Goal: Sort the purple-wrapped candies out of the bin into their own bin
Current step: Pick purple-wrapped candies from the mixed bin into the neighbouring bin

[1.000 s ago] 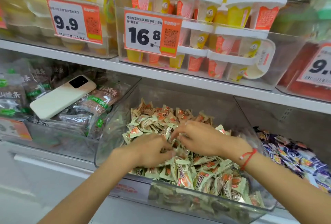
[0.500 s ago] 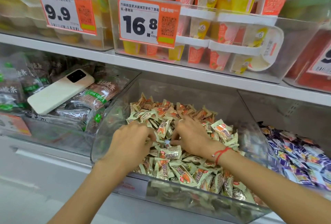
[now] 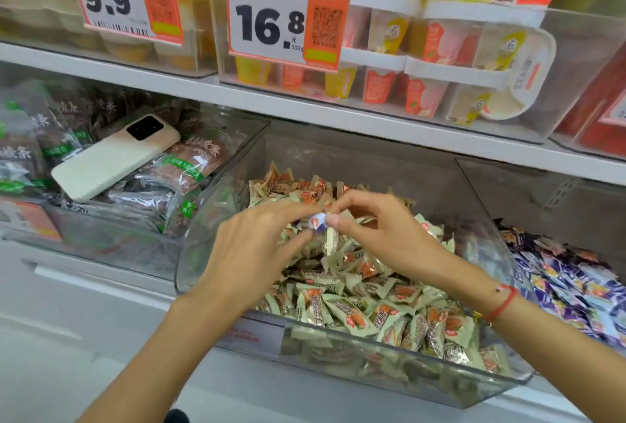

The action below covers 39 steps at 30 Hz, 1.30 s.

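Both hands' fingers (image 3: 333, 219) pinch one purple-wrapped candy (image 3: 317, 220) between them, above the bin (image 3: 372, 365).

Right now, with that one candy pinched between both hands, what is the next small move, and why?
Probably let the left hand release, and have the right hand carry the purple-and-white candy right to the purple candy bin. The candy is already lifted above the beige candies, and that bin sits on the right hand's side.

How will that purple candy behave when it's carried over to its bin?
Probably very light: the purple candy hangs between fingertips alone. Its wrapper looks glossy, so it may slip from a loose pinch. Likely crinkly rather than fragile, judging by the wrapped candies piled below.
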### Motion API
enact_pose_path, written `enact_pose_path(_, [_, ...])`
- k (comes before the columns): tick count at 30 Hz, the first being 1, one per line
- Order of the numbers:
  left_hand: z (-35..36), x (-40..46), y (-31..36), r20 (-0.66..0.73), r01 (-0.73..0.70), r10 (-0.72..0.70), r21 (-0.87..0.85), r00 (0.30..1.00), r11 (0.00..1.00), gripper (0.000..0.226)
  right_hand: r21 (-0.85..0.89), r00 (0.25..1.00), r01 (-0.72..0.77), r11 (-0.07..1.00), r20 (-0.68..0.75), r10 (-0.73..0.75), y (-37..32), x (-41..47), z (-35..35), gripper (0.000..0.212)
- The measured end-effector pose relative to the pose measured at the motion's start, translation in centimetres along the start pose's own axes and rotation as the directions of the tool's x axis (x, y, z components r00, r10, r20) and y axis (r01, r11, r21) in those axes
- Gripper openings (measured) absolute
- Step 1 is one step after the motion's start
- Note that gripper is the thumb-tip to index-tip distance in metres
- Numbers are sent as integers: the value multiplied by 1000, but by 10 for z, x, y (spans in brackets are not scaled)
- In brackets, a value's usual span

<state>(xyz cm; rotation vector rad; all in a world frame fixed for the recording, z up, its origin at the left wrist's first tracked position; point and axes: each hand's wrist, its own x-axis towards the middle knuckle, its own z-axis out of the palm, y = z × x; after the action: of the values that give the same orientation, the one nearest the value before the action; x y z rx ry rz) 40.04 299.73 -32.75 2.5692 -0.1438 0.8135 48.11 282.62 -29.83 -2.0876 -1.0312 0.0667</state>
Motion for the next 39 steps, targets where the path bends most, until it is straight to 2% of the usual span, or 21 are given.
enact_pose_path(1, [-1,-1,0,-61,17,-15,27,998,999,26,-27,999,-37,999,-19,36,-4,1,-2,9])
enact_pose_path(2, [-3,-2,-2,-127,28,-18,79,992,996,25,-135,997,-82,987,-15,81,-6,1,-8,11])
enact_pose_path(3, [-6,-3,-4,-190,41,-15,133,982,990,25,-339,991,-119,933,25,135,-6,1,-15,12])
enact_pose_path(5, [-14,-7,-8,-290,78,-18,199,957,977,24,-708,953,-133,694,101,285,0,-8,-31,11])
enact_pose_path(6, [-19,-8,-11,-345,90,-7,224,939,970,23,-776,935,-128,618,113,336,5,-13,-37,10])
enact_pose_path(7, [-23,-9,-14,-390,98,7,249,921,964,23,-789,929,-111,604,133,345,8,-17,-40,13])
enact_pose_path(8, [-25,-9,-18,-412,101,21,272,911,957,24,-769,940,-73,636,160,301,9,-20,-39,20])
enact_pose_path(10, [-26,-9,-29,-387,93,38,315,921,944,28,-638,954,94,765,278,115,9,-18,-27,38])
enact_pose_path(12, [-24,-12,-41,-332,109,5,324,943,940,29,-412,898,236,880,438,-36,3,-14,-4,50])
enact_pose_path(13, [-23,-14,-45,-307,140,-45,297,951,944,30,-330,849,289,899,523,-81,1,-11,10,50])
enact_pose_path(16, [-21,-19,-48,-254,240,-193,169,948,956,29,-289,712,473,832,681,-168,8,-4,45,52])
enact_pose_path(18, [-18,-20,-46,-224,247,-211,149,952,958,28,-336,689,575,746,691,-220,14,2,55,53])
enact_pose_path(20, [-18,-20,-46,-217,252,-218,146,952,957,28,-409,672,681,607,678,-297,15,12,61,57])
enact_pose_path(21, [-18,-20,-46,-211,258,-225,144,951,955,29,-448,680,691,567,670,-300,14,15,62,60])
enact_pose_path(26, [-19,-21,-44,-210,283,-252,133,945,950,28,-548,809,565,617,513,-285,23,29,47,57])
enact_pose_path(30, [-19,-22,-45,-221,288,-255,136,941,948,27,-669,897,416,616,411,-160,42,30,16,73])
enact_pose_path(33, [-19,-23,-45,-218,292,-260,129,941,948,28,-750,946,275,602,322,-31,45,19,-10,57])
enact_pose_path(36, [-18,-22,-45,-212,304,-274,127,938,944,29,-742,907,181,645,380,182,48,10,-31,41])
enact_pose_path(39, [-17,-21,-45,-218,313,-280,139,935,939,30,-615,811,113,780,510,285,43,7,-43,50])
